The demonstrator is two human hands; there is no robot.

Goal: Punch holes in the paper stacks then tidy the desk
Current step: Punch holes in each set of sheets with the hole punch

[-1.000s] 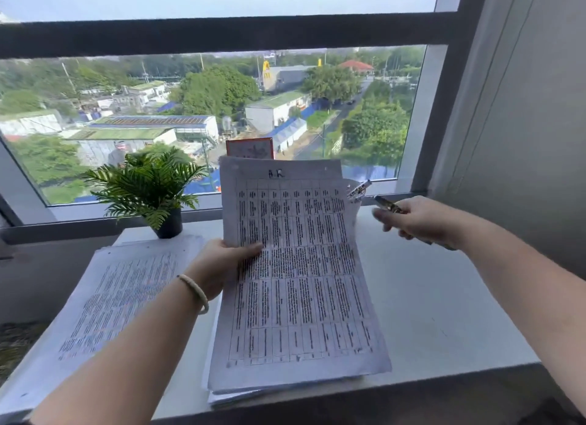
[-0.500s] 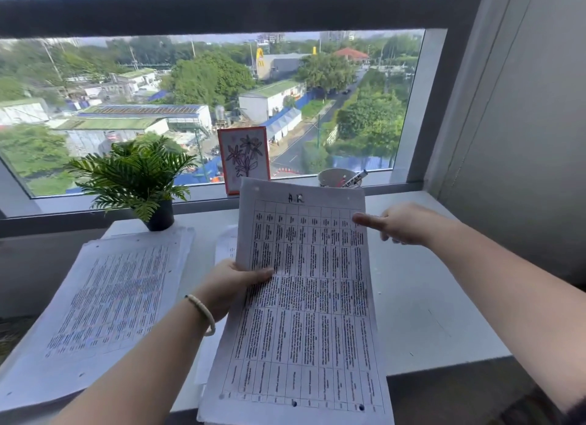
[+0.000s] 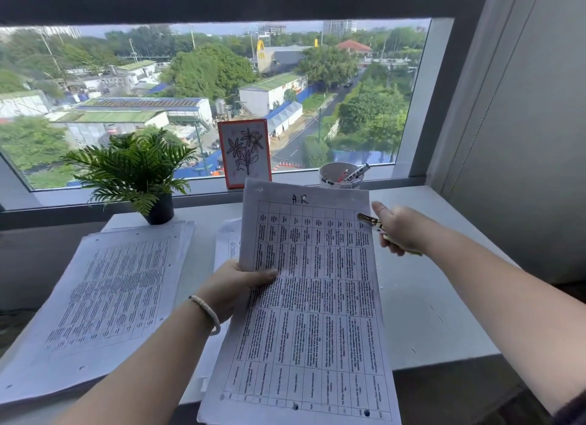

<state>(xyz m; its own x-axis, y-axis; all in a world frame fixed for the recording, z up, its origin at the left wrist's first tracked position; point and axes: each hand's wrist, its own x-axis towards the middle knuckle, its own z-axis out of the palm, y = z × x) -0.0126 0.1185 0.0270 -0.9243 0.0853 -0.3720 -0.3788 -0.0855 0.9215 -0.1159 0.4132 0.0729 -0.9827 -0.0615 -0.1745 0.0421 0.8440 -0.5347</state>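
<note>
— What have you got up there?

— A paper stack (image 3: 314, 297), lifted off the desk (image 3: 421, 313) and held tilted in front of me. Its long axis runs away from me, the "A.R." heading at the far end, toward the window. My left hand (image 3: 236, 286) pinches its left edge, thumb on top, fingers underneath.

— Which step is this?

— Punching, I'd say. Holes already show along the near edge and at the far left corner. My right hand (image 3: 401, 231) grips a small hole punch (image 3: 369, 220), fingers curled round its handles, its nose touching the far right corner of the sheets.

— And next?

— Probably seating that corner squarely between the punch's jaws, then squeezing; the pile is thick, so it may need firm pressure and a steady left hand.

— What else is around?

— Another paper pile (image 3: 95, 301) lies flat on my left, holes along its edges. Behind stand a potted plant (image 3: 133, 174), a flower picture (image 3: 244, 153) and a cup of pens (image 3: 341, 175).
</note>
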